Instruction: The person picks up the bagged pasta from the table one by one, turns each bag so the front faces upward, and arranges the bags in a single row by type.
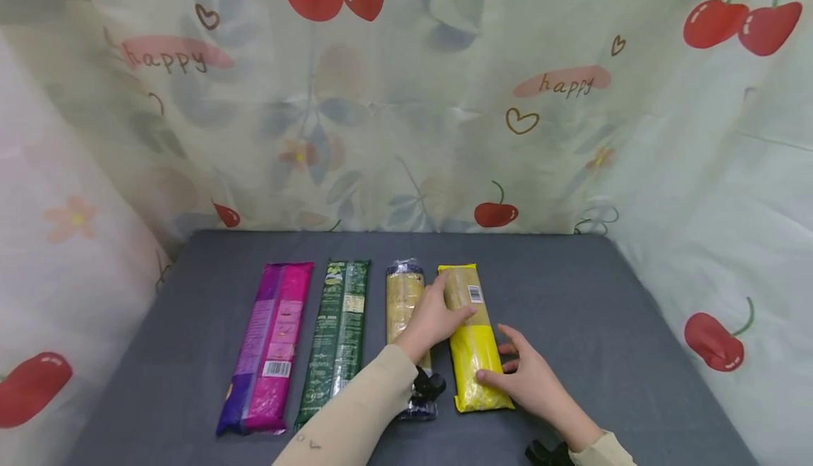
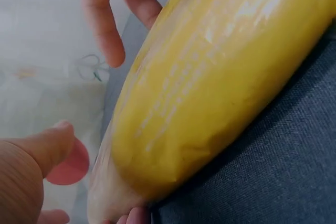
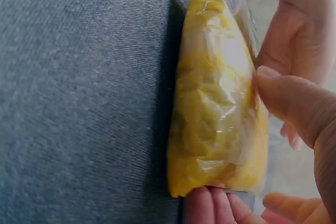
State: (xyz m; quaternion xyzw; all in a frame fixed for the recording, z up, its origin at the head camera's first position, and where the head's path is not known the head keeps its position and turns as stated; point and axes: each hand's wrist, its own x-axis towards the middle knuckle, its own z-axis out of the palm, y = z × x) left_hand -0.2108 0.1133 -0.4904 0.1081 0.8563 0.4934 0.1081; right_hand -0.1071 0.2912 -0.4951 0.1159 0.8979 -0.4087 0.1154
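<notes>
A long pack of dried noodles (image 1: 478, 353), yellow at the near end and tan at the far end, lies on the dark grey table right of centre. My left hand (image 1: 435, 316) is at its far half, fingertips along the left edge; in the left wrist view the left thumb (image 2: 55, 142) stands apart from the wrapper. From the right, my right hand (image 1: 530, 374) holds the near half. The right thumb (image 3: 278, 85) rests against the wrapper, with fingers (image 3: 202, 205) tucked at its lower edge.
Left of it lies a clear pack of noodles (image 1: 400, 303), partly behind the left forearm. Further left are a green pack (image 1: 333, 332) and a pink and purple pack (image 1: 269, 346). A patterned curtain (image 1: 406, 99) encloses the table at the back and sides. Black wrist mounts (image 1: 428, 385) sit on both wrists.
</notes>
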